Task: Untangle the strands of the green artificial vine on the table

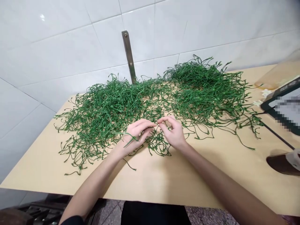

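A wide tangle of thin green plastic stems [150, 100] lies spread over the pale wooden table [164, 181]. My left hand [136, 134] and my right hand [172, 131] meet just in front of the pile, fingertips almost touching. Both pinch the same thin green stem [157, 125] between thumb and fingers. A loose stem piece runs across my left palm. A small clump of stems lies under and between my wrists.
A white tiled wall [70, 53] backs the table, with a metal bracket [128, 54] standing behind the pile. At the right edge lie a dark tablet-like device [281, 106], a clear plastic bag [278, 75] and a dark brown object [283, 162].
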`<state>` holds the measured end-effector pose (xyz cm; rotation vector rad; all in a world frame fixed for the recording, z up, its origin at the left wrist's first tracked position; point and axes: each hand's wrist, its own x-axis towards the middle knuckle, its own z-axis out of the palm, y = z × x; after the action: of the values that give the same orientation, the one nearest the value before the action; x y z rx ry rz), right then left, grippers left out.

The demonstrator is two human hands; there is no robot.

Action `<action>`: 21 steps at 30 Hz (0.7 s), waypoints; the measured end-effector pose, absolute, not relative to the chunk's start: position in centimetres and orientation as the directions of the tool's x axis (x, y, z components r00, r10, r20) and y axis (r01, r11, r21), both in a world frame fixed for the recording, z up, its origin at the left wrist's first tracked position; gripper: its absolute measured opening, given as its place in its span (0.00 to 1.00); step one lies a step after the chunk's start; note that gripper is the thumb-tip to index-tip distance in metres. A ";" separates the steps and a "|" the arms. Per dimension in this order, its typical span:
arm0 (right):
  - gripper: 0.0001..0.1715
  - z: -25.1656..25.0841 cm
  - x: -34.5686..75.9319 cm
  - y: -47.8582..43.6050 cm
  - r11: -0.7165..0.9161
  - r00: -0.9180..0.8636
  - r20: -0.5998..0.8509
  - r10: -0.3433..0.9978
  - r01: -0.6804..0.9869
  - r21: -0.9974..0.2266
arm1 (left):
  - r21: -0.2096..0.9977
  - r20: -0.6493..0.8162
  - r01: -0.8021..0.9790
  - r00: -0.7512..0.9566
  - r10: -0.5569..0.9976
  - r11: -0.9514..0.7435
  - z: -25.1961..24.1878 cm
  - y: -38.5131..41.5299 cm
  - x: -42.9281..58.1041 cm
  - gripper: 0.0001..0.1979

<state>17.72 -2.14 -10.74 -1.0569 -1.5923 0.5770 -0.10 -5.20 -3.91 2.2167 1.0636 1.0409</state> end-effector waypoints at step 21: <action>0.35 -5.6 18.7 -3.6 0.004 -0.686 0.240 0.687 -0.326 -0.945 | 0.854 -0.320 0.464 0.824 0.467 -0.234 2.6 -9.5 -2.3 0.14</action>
<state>18.70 -3.62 -5.56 -0.3828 -1.5563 1.7719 -2.32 -9.48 2.63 1.8651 0.7035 0.0026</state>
